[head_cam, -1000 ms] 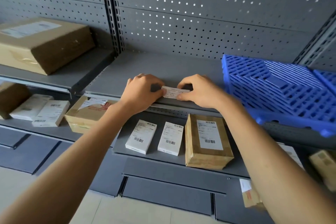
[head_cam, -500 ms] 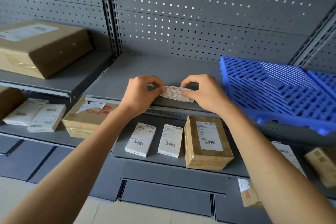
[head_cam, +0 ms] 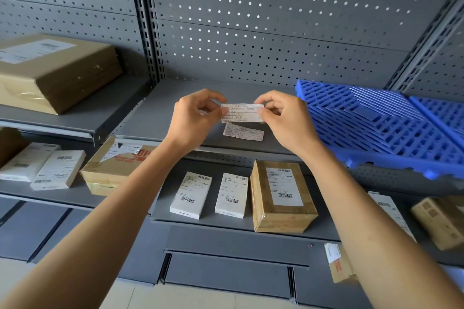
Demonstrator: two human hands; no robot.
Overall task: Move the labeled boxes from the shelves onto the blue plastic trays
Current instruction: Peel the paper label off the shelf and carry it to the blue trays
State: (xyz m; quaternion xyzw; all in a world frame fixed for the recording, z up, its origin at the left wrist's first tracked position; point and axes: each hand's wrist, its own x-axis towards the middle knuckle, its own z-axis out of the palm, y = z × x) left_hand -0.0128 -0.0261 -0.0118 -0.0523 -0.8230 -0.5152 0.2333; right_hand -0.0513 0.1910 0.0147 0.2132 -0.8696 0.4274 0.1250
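Hands up at the shelf [head_cam: 155,118]: left hand [head_cam: 193,118] and right hand [head_cam: 286,118] each pinch an end of a paper slip [head_cam: 242,113], fingers curled tight. Second slip [head_cam: 243,132] lies beneath. Labeled boxes [head_cam: 282,195] wait one shelf down, blue tray [head_cam: 376,133] alongside. Risk: uneven pulling could tear it.

A blue slatted plastic tray [head_cam: 381,128] lies tilted on the upper grey shelf at right, a second blue tray [head_cam: 444,113] beside it. On the shelf below lie two small white labeled boxes [head_cam: 190,194] [head_cam: 232,194] side by side, and a taped brown labeled box [head_cam: 282,195] just right of them.
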